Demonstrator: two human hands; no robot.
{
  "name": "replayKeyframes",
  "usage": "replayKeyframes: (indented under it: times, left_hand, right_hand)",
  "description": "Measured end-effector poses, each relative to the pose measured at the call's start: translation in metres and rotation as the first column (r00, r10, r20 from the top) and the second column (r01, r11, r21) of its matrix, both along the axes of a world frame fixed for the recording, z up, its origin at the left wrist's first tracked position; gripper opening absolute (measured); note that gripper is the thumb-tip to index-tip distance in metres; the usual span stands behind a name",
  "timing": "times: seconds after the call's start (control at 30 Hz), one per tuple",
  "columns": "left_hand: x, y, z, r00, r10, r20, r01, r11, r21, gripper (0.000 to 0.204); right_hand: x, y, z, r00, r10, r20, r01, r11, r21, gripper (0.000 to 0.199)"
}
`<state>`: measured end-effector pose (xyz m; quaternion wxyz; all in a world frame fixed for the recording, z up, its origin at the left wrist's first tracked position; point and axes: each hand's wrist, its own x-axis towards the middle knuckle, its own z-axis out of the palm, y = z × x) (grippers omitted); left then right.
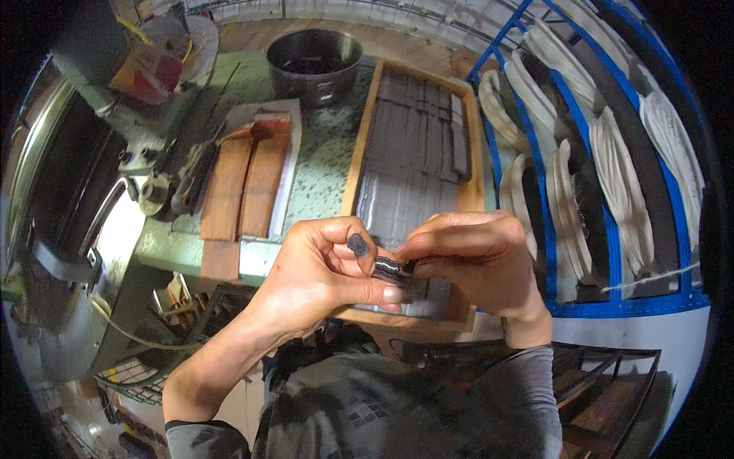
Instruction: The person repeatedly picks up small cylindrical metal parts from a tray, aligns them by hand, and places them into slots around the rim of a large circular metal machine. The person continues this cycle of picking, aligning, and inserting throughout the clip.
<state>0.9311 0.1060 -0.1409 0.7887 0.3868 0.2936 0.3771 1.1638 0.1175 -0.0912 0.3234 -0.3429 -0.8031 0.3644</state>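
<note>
My left hand (313, 264) is closed around a small stack of thin dark metal pieces (387, 268) with shiny edges, held between thumb and fingers. A dark grey patch (357, 245) shows at one curled fingertip; whether it is a cover or dirt I cannot tell. My right hand (485, 260) meets the left from the other side, its thumb and fingers pinched at the stack's right end. What lies between those fingers is hidden and blurred. Both hands are above the near part of a wood-rimmed tray (356, 183), in which grey metal pieces (401, 153) stand in close rows.
A dark metal pot (315, 73) stands on the green bench (317, 161) beyond my hands. Two brown slabs (243, 180) lie left of the tray. Machine parts (153, 191) rise at the far left. On the right, a blue rack (612, 222) carries several whitish bundles (623, 191).
</note>
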Motion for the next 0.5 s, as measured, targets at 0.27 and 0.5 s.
replayKeyframes:
  times: [0.27,0.5]
  left_hand:
    - [-0.051,-0.066,-0.03,0.99,-0.003,0.14,0.021,0.992,-0.128,0.03]
    - [-0.143,-0.152,-0.056,0.925,0.207,0.32,-0.126,0.958,-0.256,0.028]
  right_hand:
    - [-0.061,-0.056,-0.003,0.959,-0.243,-0.148,0.183,0.925,-0.334,0.017]
    - [-0.156,-0.115,-0.018,0.968,0.206,-0.145,-0.208,0.978,-0.002,0.021]
